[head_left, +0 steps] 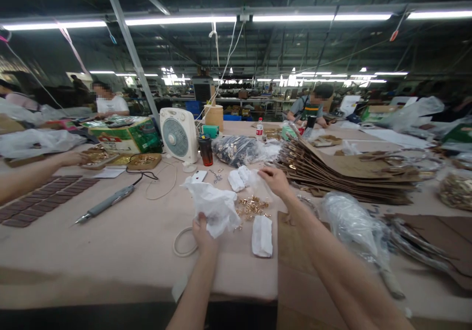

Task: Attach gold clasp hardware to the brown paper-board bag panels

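My left hand [202, 231] is closed on a crumpled white paper wrapper [214, 204], held just above the table. My right hand [275, 180] reaches further out, its fingers pinched on a thin clear plastic bag [256, 176] over a small heap of gold metal fittings [252, 207]. A white folded packet [262, 235] lies between my arms, and two more white packets [238, 177] lie beyond the heap. A white ring of cord [180, 244] lies by my left wrist.
A stack of brown paper bags [346, 172] fills the right side, with clear plastic bags [350, 222] in front. A small white fan [179, 134], a dark tumbler [206, 150] and a grey power tool [108, 203] stand at left. Another person's arm [33, 172] reaches in from the left; other people sit at the back.
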`<state>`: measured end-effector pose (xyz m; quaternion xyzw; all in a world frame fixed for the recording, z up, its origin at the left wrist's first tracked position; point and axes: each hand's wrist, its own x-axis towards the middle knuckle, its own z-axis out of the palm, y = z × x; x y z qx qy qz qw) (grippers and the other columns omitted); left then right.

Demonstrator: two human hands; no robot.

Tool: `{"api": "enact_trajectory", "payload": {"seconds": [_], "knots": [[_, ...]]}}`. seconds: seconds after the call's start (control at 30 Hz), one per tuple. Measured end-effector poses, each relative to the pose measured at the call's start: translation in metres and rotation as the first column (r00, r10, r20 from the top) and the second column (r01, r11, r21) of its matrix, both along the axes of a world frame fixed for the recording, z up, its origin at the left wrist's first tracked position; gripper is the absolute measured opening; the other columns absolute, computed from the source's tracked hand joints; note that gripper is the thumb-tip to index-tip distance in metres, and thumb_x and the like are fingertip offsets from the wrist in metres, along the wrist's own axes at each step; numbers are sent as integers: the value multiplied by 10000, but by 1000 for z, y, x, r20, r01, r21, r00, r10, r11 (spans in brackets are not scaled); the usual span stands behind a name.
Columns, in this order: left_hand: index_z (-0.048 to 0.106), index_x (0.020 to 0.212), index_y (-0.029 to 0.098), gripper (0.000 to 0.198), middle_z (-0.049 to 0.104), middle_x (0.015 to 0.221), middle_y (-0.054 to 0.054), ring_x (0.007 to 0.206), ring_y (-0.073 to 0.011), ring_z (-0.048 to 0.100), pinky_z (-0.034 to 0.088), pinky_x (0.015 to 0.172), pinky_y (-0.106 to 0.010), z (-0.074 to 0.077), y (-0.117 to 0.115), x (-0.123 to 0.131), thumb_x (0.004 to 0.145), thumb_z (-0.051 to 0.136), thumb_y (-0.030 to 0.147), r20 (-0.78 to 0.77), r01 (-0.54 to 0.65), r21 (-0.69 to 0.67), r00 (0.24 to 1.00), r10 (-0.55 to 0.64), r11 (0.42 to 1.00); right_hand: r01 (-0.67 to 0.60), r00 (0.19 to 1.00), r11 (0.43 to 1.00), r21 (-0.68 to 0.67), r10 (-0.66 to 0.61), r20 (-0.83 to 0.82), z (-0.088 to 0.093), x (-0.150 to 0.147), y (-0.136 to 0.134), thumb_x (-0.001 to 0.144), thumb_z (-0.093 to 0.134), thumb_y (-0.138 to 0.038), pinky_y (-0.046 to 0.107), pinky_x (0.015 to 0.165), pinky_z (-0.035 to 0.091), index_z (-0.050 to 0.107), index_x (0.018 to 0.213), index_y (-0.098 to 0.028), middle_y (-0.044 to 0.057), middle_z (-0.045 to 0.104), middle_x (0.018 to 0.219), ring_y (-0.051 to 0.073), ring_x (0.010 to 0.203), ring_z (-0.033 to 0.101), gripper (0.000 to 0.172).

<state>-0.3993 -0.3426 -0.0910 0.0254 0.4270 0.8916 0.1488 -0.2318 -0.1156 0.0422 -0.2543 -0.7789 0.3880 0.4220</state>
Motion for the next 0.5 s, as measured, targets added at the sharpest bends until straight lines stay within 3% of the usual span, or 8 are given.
{"api": "enact_trajectory", "payload": {"seconds": [0.1, 0.23, 0.5], "knots": [[625, 999, 187, 470, 726, 901, -9, 783, -159, 691, 551, 752, -295, 0, 0, 0, 782, 816, 557, -2, 3, -12, 1000, -3, 1000, -25, 994, 995, 96, 15, 107, 2, 5, -5, 800, 754, -371, 320, 715, 446, 792, 746, -234, 15, 764, 749, 208, 712, 647, 153], [623, 980, 184, 484, 721, 904, -14, 785, -160, 684, 550, 748, -295, -2, 0, -1, 771, 820, 575, -15, 13, -26, 1000, -14, 1000, -44, 987, 985, 169, 16, 162, 3, 7, -15, 890, 670, -378, 309, 707, 441, 796, 816, -240, 13, 778, 792, 202, 727, 654, 200], [600, 974, 191, 513, 706, 889, -3, 762, -157, 668, 550, 740, -299, -6, 1, -3, 758, 812, 605, -41, 16, -54, 999, -18, 998, 70, 996, 953, 295, -81, 25, 24, 9, -20, 912, 657, -392, 321, 790, 482, 800, 871, -240, 43, 794, 883, 213, 793, 678, 212]]}}
